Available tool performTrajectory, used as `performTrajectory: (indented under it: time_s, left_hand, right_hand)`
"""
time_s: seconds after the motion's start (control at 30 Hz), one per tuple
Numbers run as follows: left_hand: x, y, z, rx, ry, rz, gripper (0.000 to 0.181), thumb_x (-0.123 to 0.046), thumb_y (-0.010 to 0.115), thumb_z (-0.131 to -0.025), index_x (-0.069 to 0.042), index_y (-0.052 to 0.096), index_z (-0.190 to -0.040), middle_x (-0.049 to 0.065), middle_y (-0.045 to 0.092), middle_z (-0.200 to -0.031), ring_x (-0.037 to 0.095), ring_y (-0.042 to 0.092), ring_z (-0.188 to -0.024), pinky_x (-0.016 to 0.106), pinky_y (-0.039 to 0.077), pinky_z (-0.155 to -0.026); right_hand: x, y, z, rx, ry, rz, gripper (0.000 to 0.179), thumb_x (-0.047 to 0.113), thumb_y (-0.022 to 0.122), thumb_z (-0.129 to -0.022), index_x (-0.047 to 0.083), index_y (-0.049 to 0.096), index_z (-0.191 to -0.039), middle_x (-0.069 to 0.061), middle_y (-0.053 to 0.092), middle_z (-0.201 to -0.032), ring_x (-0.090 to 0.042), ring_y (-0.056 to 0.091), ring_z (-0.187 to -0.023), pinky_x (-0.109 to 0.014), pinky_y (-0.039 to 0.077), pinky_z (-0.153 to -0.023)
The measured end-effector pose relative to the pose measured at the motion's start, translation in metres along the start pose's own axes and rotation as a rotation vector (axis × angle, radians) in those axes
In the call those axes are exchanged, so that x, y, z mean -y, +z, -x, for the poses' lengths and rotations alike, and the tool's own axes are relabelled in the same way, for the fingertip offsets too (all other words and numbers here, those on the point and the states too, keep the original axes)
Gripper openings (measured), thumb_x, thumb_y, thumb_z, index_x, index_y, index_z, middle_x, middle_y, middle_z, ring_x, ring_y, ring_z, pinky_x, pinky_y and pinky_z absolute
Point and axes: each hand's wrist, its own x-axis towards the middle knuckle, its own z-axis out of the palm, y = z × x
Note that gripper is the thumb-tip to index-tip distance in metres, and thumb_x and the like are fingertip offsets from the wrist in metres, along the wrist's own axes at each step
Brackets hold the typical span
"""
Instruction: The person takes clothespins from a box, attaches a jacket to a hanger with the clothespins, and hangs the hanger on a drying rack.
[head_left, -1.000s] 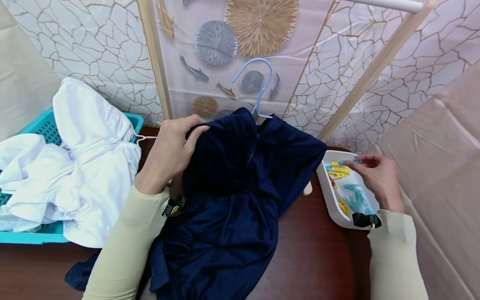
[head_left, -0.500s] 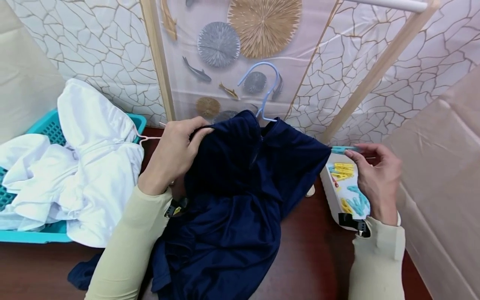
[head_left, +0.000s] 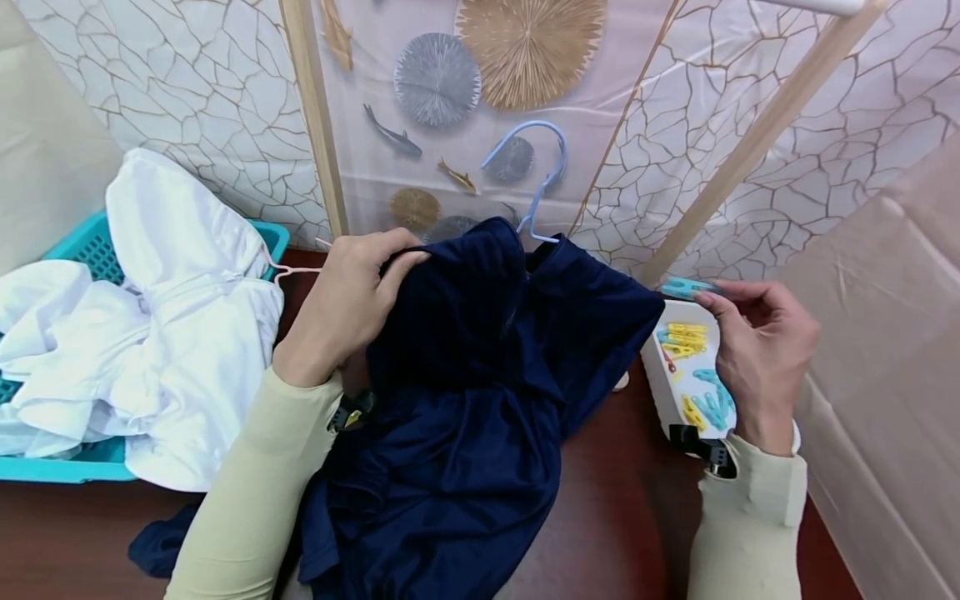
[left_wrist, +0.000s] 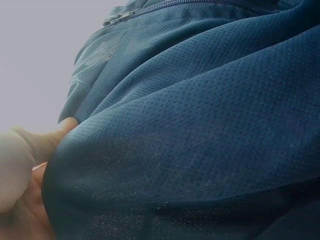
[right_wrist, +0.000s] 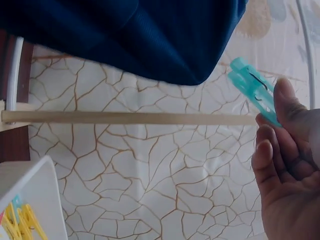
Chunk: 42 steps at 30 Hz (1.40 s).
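Observation:
A navy garment [head_left: 465, 400] with a zip at its neck hangs on a light blue hanger [head_left: 537, 200]. My left hand [head_left: 341, 304] pinches its left shoulder edge between thumb and fingers; the left wrist view shows the thumb on the dimpled cloth and the zip [left_wrist: 120, 18] above. With the tips of its thumb and fingers, my right hand [head_left: 768, 350] holds a turquoise clothespin [right_wrist: 255, 90]. The clothespin is just beyond the garment's right shoulder corner, and in the right wrist view a gap separates them.
A white tray [head_left: 662, 400] with yellow and turquoise clothespins stands below my right hand. At left, a teal basket [head_left: 75, 471] bears white clothing [head_left: 187, 333] on a pink hanger [head_left: 296, 270]. Wooden rack posts [head_left: 765, 142] rise behind, before a patterned backdrop.
My right hand has lifted the clothespin out from over the tray and brought it left, up to the garment's right shoulder. The hanger hook has shifted slightly right. My left hand keeps its hold.

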Motion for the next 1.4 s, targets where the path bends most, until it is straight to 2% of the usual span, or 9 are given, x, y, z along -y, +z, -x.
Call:
performTrajectory:
  time_s: [0.27, 0.47, 0.6, 0.7, 0.83, 0.97, 1.13, 1.3, 1.4]
  left_hand:
    - [-0.003, 0.001, 0.000, 0.013, 0.003, 0.001, 0.018, -0.021, 0.061, -0.103, -0.009, 0.075, -0.101, 0.006, 0.075, -0.092, 0.020, 0.070, -0.084, 0.037, 0.053, -0.079]
    - [-0.004, 0.002, -0.002, 0.003, 0.049, 0.031, 0.017, -0.020, 0.062, -0.103, -0.009, 0.076, -0.103, 0.005, 0.075, -0.095, 0.018, 0.070, -0.089, 0.036, 0.054, -0.082]
    - [-0.006, 0.004, -0.002, 0.014, 0.066, 0.027, 0.018, -0.019, 0.062, -0.103, -0.008, 0.076, -0.104, 0.006, 0.074, -0.097, 0.019, 0.069, -0.089, 0.037, 0.053, -0.082]
    - [-0.007, 0.005, -0.001, 0.015, 0.071, 0.015, 0.018, -0.019, 0.062, -0.103, -0.008, 0.076, -0.105, 0.007, 0.074, -0.098, 0.019, 0.069, -0.089, 0.037, 0.054, -0.082]
    - [-0.006, 0.005, -0.001, -0.007, 0.079, 0.021, 0.016, -0.017, 0.063, -0.102, -0.007, 0.076, -0.104, 0.007, 0.074, -0.097, 0.019, 0.069, -0.088, 0.036, 0.054, -0.082]
    - [-0.005, 0.005, -0.003, -0.029, 0.082, 0.035, 0.017, -0.018, 0.063, -0.102, -0.007, 0.076, -0.102, 0.007, 0.075, -0.095, 0.019, 0.070, -0.087, 0.035, 0.053, -0.081]
    - [-0.003, 0.004, -0.004, -0.038, 0.065, 0.032, 0.017, -0.018, 0.063, -0.102, -0.006, 0.076, -0.101, 0.008, 0.075, -0.095, 0.021, 0.071, -0.089, 0.037, 0.054, -0.082]
    - [-0.001, 0.000, -0.002, -0.044, 0.045, 0.020, 0.017, -0.018, 0.063, -0.102, -0.006, 0.076, -0.101, 0.009, 0.075, -0.094, 0.021, 0.070, -0.086, 0.037, 0.053, -0.081]
    - [0.000, -0.002, -0.002, -0.047, 0.043, 0.012, 0.017, -0.018, 0.063, -0.102, -0.007, 0.076, -0.101, 0.009, 0.075, -0.093, 0.021, 0.069, -0.084, 0.036, 0.052, -0.079]
  right_hand:
    - [0.007, -0.001, 0.001, 0.121, -0.039, 0.015, 0.019, 0.002, 0.082, -0.083, -0.004, 0.076, -0.100, 0.020, 0.069, -0.088, -0.003, 0.057, -0.069, -0.013, 0.043, -0.061]
    - [0.011, -0.002, 0.001, 0.184, -0.079, 0.031, 0.017, 0.003, 0.082, -0.084, -0.002, 0.077, -0.099, 0.019, 0.068, -0.089, -0.005, 0.056, -0.070, -0.014, 0.039, -0.059]
    - [0.012, -0.002, 0.002, 0.245, -0.128, 0.091, 0.020, 0.004, 0.082, -0.084, 0.003, 0.078, -0.103, 0.019, 0.064, -0.089, 0.000, 0.056, -0.078, -0.015, 0.040, -0.068]
    - [0.011, 0.000, 0.002, 0.309, -0.196, 0.131, 0.026, 0.002, 0.081, -0.085, 0.007, 0.077, -0.110, 0.012, 0.059, -0.088, 0.002, 0.050, -0.081, -0.015, 0.037, -0.075]
    - [0.008, 0.003, 0.001, 0.370, -0.264, 0.117, 0.036, -0.001, 0.076, -0.088, 0.009, 0.073, -0.123, 0.008, 0.056, -0.095, 0.001, 0.048, -0.085, -0.013, 0.038, -0.079]
    - [0.008, 0.007, 0.002, 0.373, -0.248, 0.092, 0.052, -0.001, 0.075, -0.089, 0.016, 0.064, -0.138, 0.014, 0.059, -0.110, 0.000, 0.052, -0.092, -0.008, 0.041, -0.079]
    - [0.010, 0.011, 0.004, 0.371, -0.175, 0.083, 0.063, 0.004, 0.076, -0.090, 0.020, 0.055, -0.147, 0.014, 0.059, -0.112, -0.001, 0.054, -0.088, -0.010, 0.042, -0.079]
    - [0.008, 0.011, 0.003, 0.390, -0.120, 0.087, 0.066, 0.008, 0.074, -0.093, 0.020, 0.048, -0.152, 0.016, 0.055, -0.113, 0.000, 0.055, -0.093, -0.010, 0.042, -0.082]
    - [0.002, 0.009, 0.002, 0.379, -0.118, 0.062, 0.058, 0.009, 0.071, -0.096, 0.019, 0.051, -0.149, 0.016, 0.058, -0.116, 0.003, 0.056, -0.099, -0.011, 0.042, -0.081]
